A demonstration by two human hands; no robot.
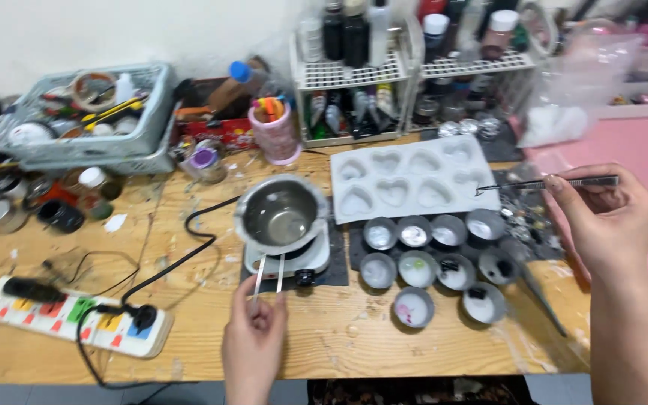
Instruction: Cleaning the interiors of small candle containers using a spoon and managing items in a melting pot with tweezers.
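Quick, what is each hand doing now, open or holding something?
Left hand: closed on the wire handle of the small metal pot.
Right hand: closed on thin metal tweezers.

Bright, even indoor light, soft shadows, slight motion blur, edge distortion.

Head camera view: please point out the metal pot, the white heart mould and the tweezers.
metal pot (pixel 283 214), head view, inner wall of the bowl.
white heart mould (pixel 412 177), head view, middle of the tray.
tweezers (pixel 534 184), head view, mid-shaft, held by right hand (pixel 609 221).
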